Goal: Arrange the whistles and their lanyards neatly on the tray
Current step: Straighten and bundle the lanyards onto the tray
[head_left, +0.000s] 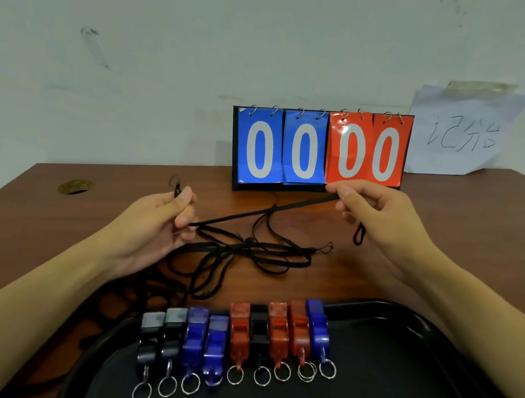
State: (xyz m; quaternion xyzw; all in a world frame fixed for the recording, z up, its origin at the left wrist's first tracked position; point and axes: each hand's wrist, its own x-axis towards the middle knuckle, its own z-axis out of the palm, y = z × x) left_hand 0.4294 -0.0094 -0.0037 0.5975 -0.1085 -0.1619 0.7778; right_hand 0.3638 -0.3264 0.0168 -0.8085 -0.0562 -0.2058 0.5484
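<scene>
Several whistles [239,337], black, blue and red, lie side by side in a row along the far edge of the black tray [395,394], each with a metal key ring toward me. A black lanyard [262,214] is stretched taut above the table between my hands. My left hand [163,220] pinches its left end and my right hand [373,214] pinches its right end, with a short loop hanging below the right hand. More black lanyards [245,251] lie tangled on the wooden table beyond the tray.
A flip scoreboard [317,152] showing 00 00 in blue and red stands at the back of the brown table [26,211], against the wall. A paper sheet [459,134] with handwriting leans beside it. A round cable hole [75,186] is at the table's left.
</scene>
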